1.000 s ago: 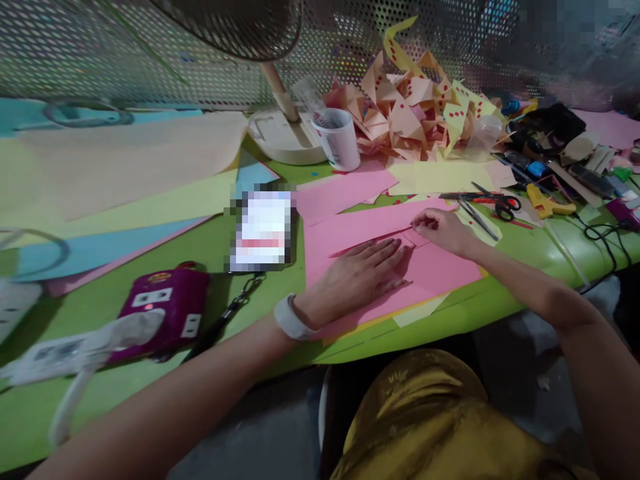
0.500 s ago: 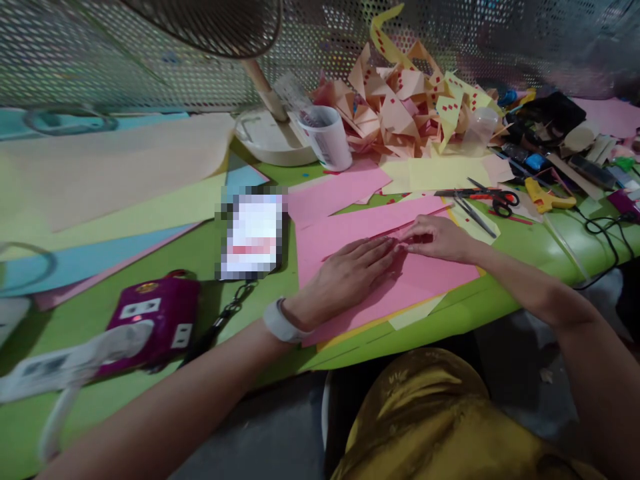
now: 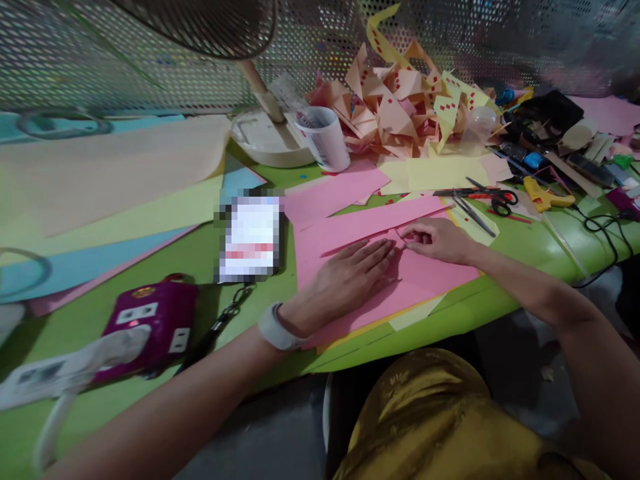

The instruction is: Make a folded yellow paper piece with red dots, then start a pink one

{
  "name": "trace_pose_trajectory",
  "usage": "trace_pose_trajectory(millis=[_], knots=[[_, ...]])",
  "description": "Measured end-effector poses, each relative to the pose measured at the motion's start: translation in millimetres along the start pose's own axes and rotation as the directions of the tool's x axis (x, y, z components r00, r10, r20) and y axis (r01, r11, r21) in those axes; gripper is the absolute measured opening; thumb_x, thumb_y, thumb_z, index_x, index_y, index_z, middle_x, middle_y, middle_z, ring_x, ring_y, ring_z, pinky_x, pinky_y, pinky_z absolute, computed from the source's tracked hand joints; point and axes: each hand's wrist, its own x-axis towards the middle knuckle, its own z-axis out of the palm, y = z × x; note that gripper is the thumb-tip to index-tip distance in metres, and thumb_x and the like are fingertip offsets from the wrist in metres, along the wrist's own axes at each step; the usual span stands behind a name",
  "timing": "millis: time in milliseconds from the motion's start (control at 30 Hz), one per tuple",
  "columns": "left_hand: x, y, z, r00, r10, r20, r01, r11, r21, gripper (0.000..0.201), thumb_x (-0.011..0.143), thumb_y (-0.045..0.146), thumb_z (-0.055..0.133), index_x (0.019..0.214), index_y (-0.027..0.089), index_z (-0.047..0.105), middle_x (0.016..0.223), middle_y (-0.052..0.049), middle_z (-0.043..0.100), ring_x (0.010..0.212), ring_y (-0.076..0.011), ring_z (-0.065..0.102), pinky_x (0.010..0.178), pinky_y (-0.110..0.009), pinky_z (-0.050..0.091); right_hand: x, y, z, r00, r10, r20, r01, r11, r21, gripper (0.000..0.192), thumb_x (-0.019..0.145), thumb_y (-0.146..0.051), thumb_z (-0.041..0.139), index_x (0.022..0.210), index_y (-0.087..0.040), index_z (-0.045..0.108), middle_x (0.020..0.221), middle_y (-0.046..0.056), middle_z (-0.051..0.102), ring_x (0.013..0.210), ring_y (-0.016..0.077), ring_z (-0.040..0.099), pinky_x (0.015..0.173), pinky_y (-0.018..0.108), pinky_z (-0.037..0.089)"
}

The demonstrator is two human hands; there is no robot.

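Pressing flat on the pink sheet [image 3: 425, 277], the left hand [image 3: 345, 280] lies palm down with its fingers [image 3: 373, 252] spread wide and holding nothing; a pale band sits on that wrist. The pink sheet lies at the near edge of the green worktop [image 3: 240, 313], on top of a yellow sheet whose edge shows beneath it.

Right hand [image 3: 433, 239]: just beyond the left fingertips, fingers drawn narrow and pinched on the folded edge of the same sheet. Judged: the crease comes out clean if the flat hand keeps the paper from sliding while the pinching fingers run along the fold line, edge matched to edge.

Count, nearer items:
- Purple box [image 3: 150, 323], one, left of the arms, with a white plug and cord against it.
- Phone [image 3: 250, 237], one, screen blurred, strap trailing toward the near edge.
- Loose large sheets, left side: several overlapping in cream, yellow, blue and pink; exact number cannot be told.

Count, farther items:
- Scissors [image 3: 493, 197], one pair, red and black handles, right of the hands.
- Yellow glue gun [image 3: 545, 198], one, just beside the scissors.
- White cup [image 3: 325, 140], one, with a clear ruler standing in it.
- Fan [image 3: 265, 130], one, round base beside the cup.
- Pile of folded paper pieces [image 3: 405, 100], too many to count, against the perforated screen.
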Motion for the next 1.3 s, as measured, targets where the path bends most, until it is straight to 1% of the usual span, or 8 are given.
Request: trace_pose_trajectory(millis=[200,367,500,633,767,900,1133,1300], knots=[[-3,-10,-0.9,0.999,0.043,0.005,-0.043,0.999,0.033,0.043,0.104,0.020,0.033,0.141,0.012,0.054,0.140,-0.016,0.061,0.125,-0.0293,0.061,0.101,-0.046,0.053,1,-3,-4,0.998,0.054,0.037,-0.054,0.998,0.020,0.029,0.088,-0.030,0.063,0.113,-0.018,0.072,0.083,0.003,0.069,0.070,0.0135,0.056,0.064,0.026,0.037],[-1,-15,-5.6,0.994,-0.106,-0.011,0.105,0.994,-0.025,0.036,0.103,0.024,0.040,0.125,0.021,0.068,0.121,-0.011,0.073,0.103,-0.0255,0.070,0.087,-0.041,0.059,2,2,-2,0.999,-0.014,0.039,0.014,1.000,-0.006,0.027,0.087,-0.031,0.066,0.110,-0.020,0.074,0.092,0.005,0.072,0.077,0.0149,0.059,0.069,0.026,0.039],[4,-15,-8.2,0.983,-0.180,-0.024,0.175,0.975,-0.139,0.037,0.103,0.028,0.039,0.123,0.020,0.070,0.107,-0.011,0.075,0.094,-0.0244,0.069,0.083,-0.040,0.058,3,3,1,1.000,-0.024,0.005,0.024,1.000,0.000,0.028,0.089,-0.039,0.065,0.108,-0.021,0.075,0.093,0.005,0.073,0.078,0.0154,0.061,0.069,0.026,0.040],[7,-14,-5.2,0.969,-0.245,-0.039,0.234,0.955,-0.181,0.042,0.104,0.033,0.036,0.118,0.019,0.073,0.100,-0.012,0.074,0.092,-0.0251,0.067,0.080,-0.041,0.058,2,3,3,0.999,-0.040,-0.022,0.040,0.999,0.015,0.026,0.091,-0.036,0.063,0.107,-0.020,0.075,0.095,0.005,0.074,0.079,0.0158,0.062,0.070,0.026,0.042],[8,-14,-1.9,0.966,-0.256,-0.034,0.244,0.947,-0.207,0.043,0.103,0.034,0.036,0.116,0.019,0.074,0.109,-0.013,0.073,0.101,-0.0269,0.067,0.085,-0.042,0.058,2,3,3,0.997,-0.043,-0.062,0.045,0.999,0.026,0.023,0.091,-0.031,0.061,0.104,-0.019,0.076,0.093,0.006,0.074,0.078,0.0156,0.062,0.070,0.027,0.042],[9,-13,-1.6,0.969,-0.244,-0.027,0.233,0.951,-0.202,0.041,0.103,0.028,0.036,0.119,0.013,0.072,0.116,-0.014,0.073,0.104,-0.0279,0.068,0.090,-0.044,0.058,3,3,2,0.997,-0.064,-0.033,0.065,0.998,0.017,0.018,0.090,-0.027,0.062,0.098,-0.019,0.077,0.092,0.006,0.074,0.079,0.0161,0.062,0.070,0.027,0.042],[7,-14,-2.1,0.980,-0.199,0.000,0.196,0.965,-0.173,0.039,0.098,0.016,0.040,0.124,0.019,0.069,0.124,-0.011,0.072,0.113,-0.0261,0.067,0.099,-0.044,0.055,4,3,2,0.998,-0.050,-0.026,0.051,0.998,0.042,0.017,0.089,-0.025,0.062,0.096,-0.021,0.077,0.089,0.005,0.073,0.080,0.0162,0.062,0.071,0.027,0.042],[3,-17,3.9,0.991,-0.137,-0.001,0.135,0.977,-0.167,0.043,0.097,0.012,0.038,0.131,0.017,0.063,0.134,-0.011,0.067,0.123,-0.0262,0.063,0.105,-0.047,0.052,4,2,2,0.998,-0.044,-0.040,0.047,0.997,0.062,0.018,0.090,-0.024,0.061,0.096,-0.019,0.077,0.091,0.005,0.074,0.082,0.0166,0.064,0.074,0.028,0.044]])
